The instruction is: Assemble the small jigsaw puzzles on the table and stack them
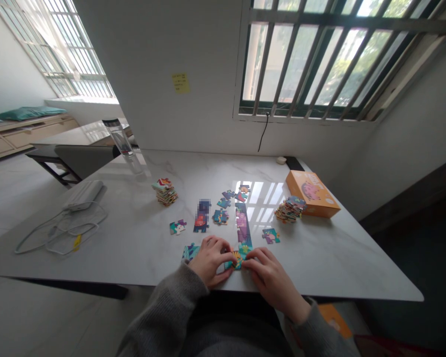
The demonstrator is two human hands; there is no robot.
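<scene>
Both my hands rest at the near edge of a white marble table (134,238). My left hand (210,259) and my right hand (267,275) have their fingers curled and pinch a small colourful puzzle piece (237,260) between them. That piece sits at the bottom end of a joined vertical strip of puzzle pieces (243,225). A teal piece (190,251) lies just left of my left hand. Loose pieces (223,208) lie scattered beyond.
Two stacks of puzzle pieces stand on the table, one at the left (165,191) and one at the right (290,208) beside an orange puzzle box (312,193). A clear water bottle (122,141), a white adapter with cable (83,196) and barred windows lie further off.
</scene>
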